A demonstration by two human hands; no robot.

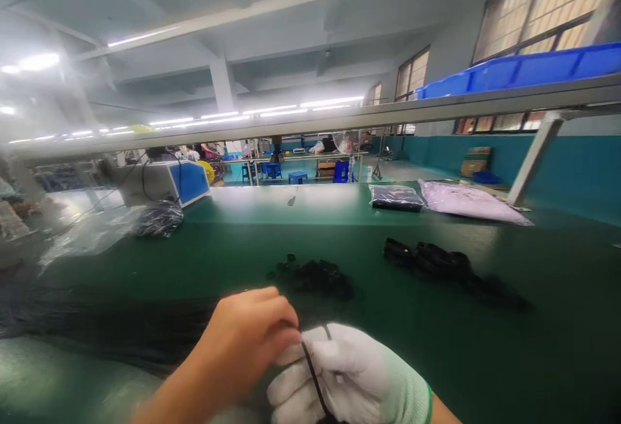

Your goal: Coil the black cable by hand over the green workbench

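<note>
Bottom centre: a bare left hand (pixel 255 327), fingertips pinched, holds a thin black strip (pixel 313 372) against the gloved right hand (pixel 359 366), loosely curled around it; slack fingers could let it slip.

Your green tabletop (pixel 485 366) fills the lower frame. On it you have a heap of small black pieces (pixel 317 278) near the centre, black bands (pixel 441 262) right of centre, a clear-wrapped dark pack (pixel 395 199) and a pale pink bag (pixel 473 202) at middle right, crumpled clear plastic (pixel 97 233) and a white-and-blue box (pixel 189 182) at middle left, and blurred dark strands (pixel 111 320) at lower left
</note>
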